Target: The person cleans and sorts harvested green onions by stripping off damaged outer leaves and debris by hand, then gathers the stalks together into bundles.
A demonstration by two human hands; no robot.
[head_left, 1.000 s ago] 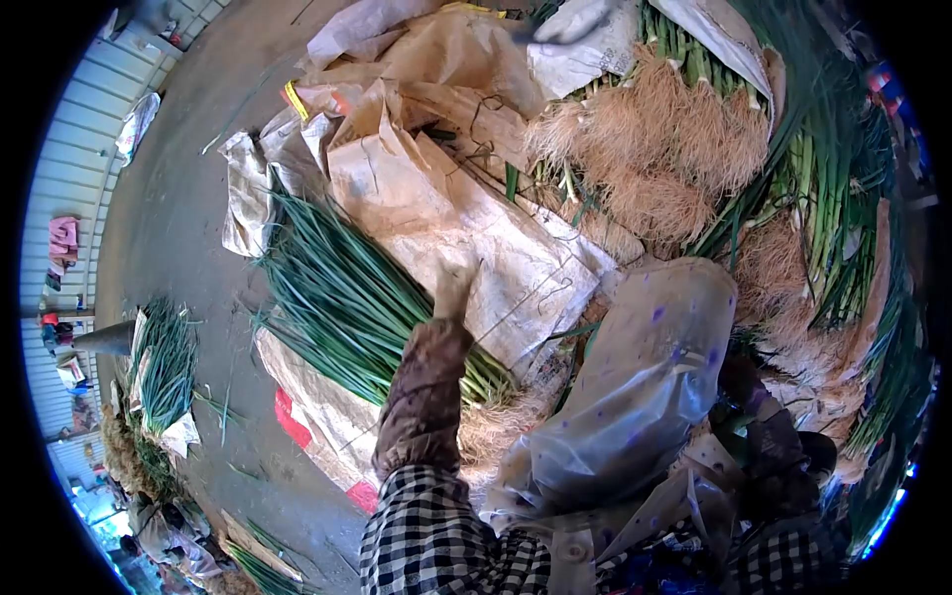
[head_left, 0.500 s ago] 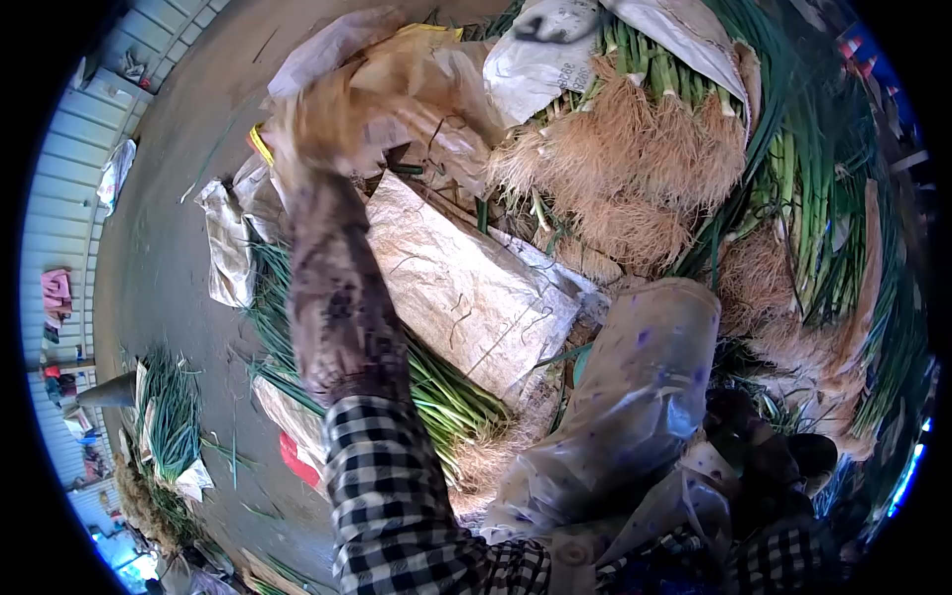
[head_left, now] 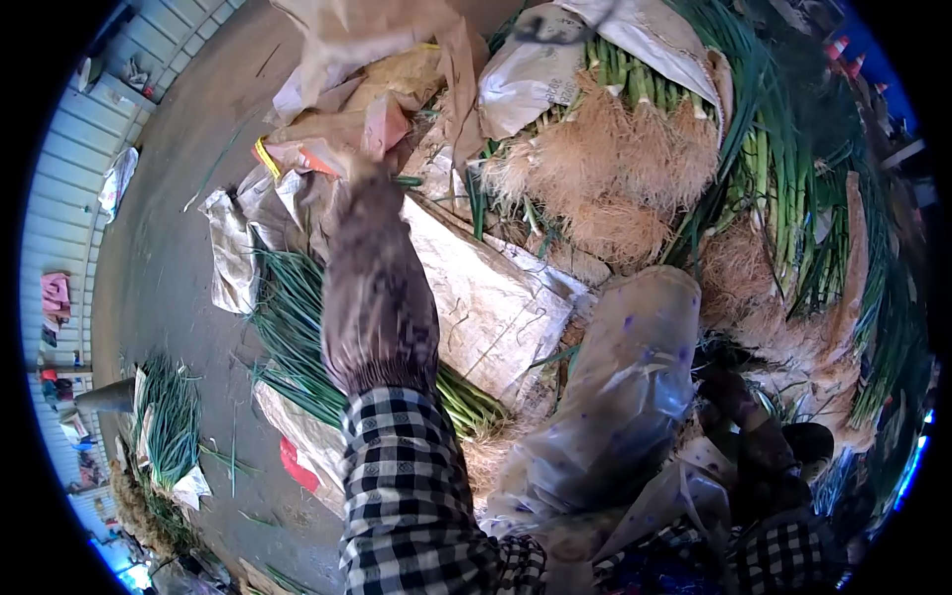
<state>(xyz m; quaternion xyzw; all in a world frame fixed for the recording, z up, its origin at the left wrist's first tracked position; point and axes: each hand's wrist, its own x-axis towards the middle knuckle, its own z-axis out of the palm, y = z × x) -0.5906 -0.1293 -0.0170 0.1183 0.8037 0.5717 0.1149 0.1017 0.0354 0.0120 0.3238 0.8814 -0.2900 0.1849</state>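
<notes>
Plastic-covered knee (head_left: pixel 625 367): bounds the near right side.
Right hand (head_left: pixel 729 397): in shadow beside knee, can't tell wide, narrow or holding.
Green bundle (head_left: pixel 293 317): on a sack, middle hidden by left sleeve (head_left: pixel 382 288); pale sack (head_left: pixel 486 307) just beside it.
Floor (head_left: pixel 164 268): open room past the bundle's leaf side.
Left hand (head_left: pixel 355 164): blurred at rumpled sacks, grip unclear.
White sack (head_left: pixel 531 74): wraps stalks, roots (head_left: pixel 635 149) stick out.
Tan sack (head_left: pixel 387 25): raised, cut off at top edge.

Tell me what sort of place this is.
It looks like a shed for bundling and wrapping a leafy crop, possibly green onions: there are rooted bundles partly wrapped in sacking, a hard floor and ribbed wall panels.
</notes>
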